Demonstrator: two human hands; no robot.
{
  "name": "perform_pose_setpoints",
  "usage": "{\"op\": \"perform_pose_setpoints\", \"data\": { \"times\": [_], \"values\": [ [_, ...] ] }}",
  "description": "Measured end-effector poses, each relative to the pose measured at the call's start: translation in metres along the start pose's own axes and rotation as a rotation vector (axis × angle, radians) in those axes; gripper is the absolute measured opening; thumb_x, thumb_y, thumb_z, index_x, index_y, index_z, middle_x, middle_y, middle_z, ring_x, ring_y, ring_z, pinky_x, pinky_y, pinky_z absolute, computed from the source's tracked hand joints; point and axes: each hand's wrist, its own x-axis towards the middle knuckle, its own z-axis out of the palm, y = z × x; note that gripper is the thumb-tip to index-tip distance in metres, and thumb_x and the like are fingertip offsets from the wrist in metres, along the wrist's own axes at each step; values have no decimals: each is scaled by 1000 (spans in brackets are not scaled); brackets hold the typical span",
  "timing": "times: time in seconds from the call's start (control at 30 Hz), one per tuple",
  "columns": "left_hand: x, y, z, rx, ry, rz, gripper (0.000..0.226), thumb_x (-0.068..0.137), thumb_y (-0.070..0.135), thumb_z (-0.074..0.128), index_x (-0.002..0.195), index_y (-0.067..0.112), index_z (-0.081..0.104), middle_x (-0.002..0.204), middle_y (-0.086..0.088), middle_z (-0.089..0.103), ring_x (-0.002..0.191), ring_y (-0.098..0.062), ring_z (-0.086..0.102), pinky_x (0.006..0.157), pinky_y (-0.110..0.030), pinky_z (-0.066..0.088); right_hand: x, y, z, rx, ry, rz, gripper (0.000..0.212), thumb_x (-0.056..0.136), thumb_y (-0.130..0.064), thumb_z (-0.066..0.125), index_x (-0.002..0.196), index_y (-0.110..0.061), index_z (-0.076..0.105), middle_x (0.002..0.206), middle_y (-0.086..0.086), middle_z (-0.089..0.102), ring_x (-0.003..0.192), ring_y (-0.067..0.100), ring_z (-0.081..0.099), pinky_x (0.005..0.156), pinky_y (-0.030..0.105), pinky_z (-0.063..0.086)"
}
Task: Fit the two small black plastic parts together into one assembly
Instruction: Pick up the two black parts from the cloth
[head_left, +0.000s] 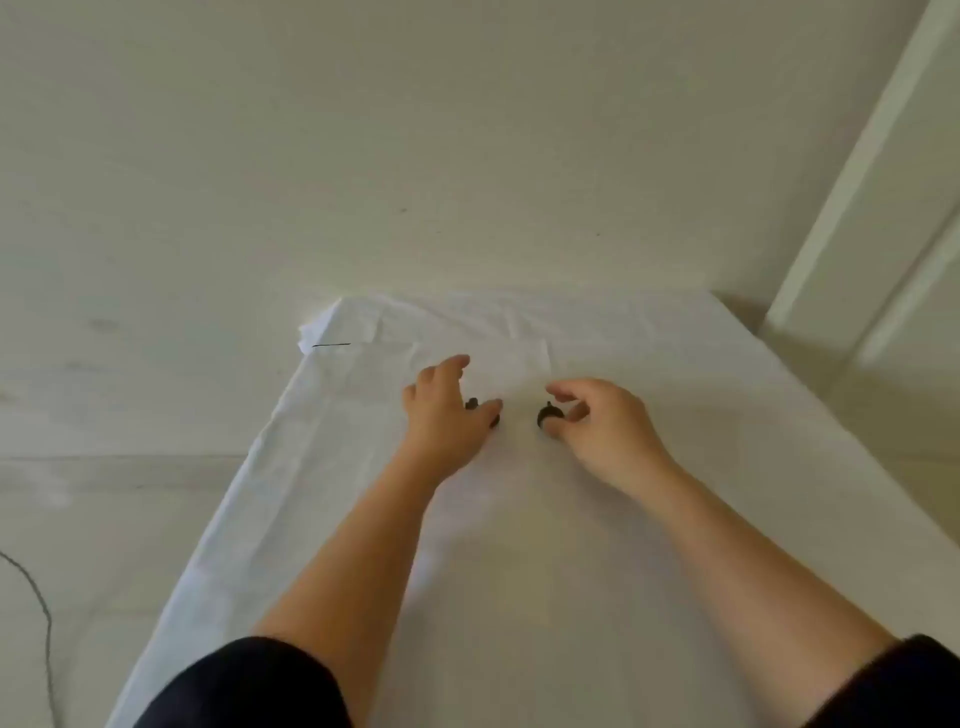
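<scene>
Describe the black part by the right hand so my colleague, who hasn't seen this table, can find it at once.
Start at the white cloth covering the table and go to the far middle, where both hands reach. The rounded black part sits at the fingertips of the right hand. Unlike the other black part, mostly hidden under the left hand, it shows plainly as a dark curved shape.

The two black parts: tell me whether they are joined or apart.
Apart. One black part is under the left hand, the other part at the right hand, white cloth between them.
</scene>
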Motion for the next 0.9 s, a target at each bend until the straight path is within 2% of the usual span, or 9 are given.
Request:
{"op": "perform_pose_setpoints", "data": {
  "times": [0.1,0.17,0.33,0.4,0.47,0.53,0.6,0.77,0.9],
  "values": [
    [3,-12,0,124,-68,-55,76,75,36,69,138,20,30,140,-9,37,129,-30,25,106,-42,28,-1,6,7,-76,1,15,49,79,-20,70,125,-18,55,105,1,61,86,10,51,77,18,33],
    [4,-18,0,171,-104,-68,77,73,37,69,137,17,32,139,-10,37,128,-31,28,106,-42,29,-2,10,12,-80,0,2,51,80,-19,69,127,-17,52,112,4,61,90,11,50,80,19,33],
    [6,-23,2,221,-66,27,50,75,32,69,119,16,53,126,-9,49,116,-29,44,99,-36,36,1,15,17,-68,51,-23,45,79,-13,69,122,-15,56,111,4,63,87,10,52,75,13,34],
    [5,-23,4,172,-39,50,46,73,28,71,115,18,56,119,-6,52,107,-25,49,93,-34,40,1,16,19,-45,70,-42,41,78,-11,69,117,-15,59,109,3,63,85,8,52,69,2,34],
    [3,-22,6,52,-16,57,44,72,26,73,112,23,57,109,1,56,90,-13,55,75,-21,43,1,15,20,-20,111,-74,39,75,-9,71,112,-16,61,106,-1,62,87,7,53,71,-3,33],
    [0,-18,7,-84,-14,55,42,69,22,76,106,29,57,96,10,60,76,-1,58,61,-9,42,1,14,19,54,167,-92,40,72,-5,73,107,-18,61,105,-2,61,86,8,57,71,-2,37],
    [-1,-15,9,-219,-36,55,42,67,16,78,101,31,58,91,12,64,69,0,63,58,-6,45,2,10,18,175,214,-111,41,70,2,72,104,-18,60,105,2,61,82,5,60,69,3,43],
    [-5,-11,11,-389,-94,87,46,62,14,81,100,31,62,98,7,70,76,-3,69,65,-15,52,1,7,15,205,270,-205,46,68,7,72,106,-15,61,101,-1,53,77,-7,59,70,6,45],
    [-4,-10,12,-426,-109,104,47,61,14,83,100,31,63,101,5,70,84,-11,70,75,-27,57,0,6,13,240,261,-147,43,69,5,71,100,-24,61,98,-8,59,76,-1,60,69,8,46]
  ]
}}
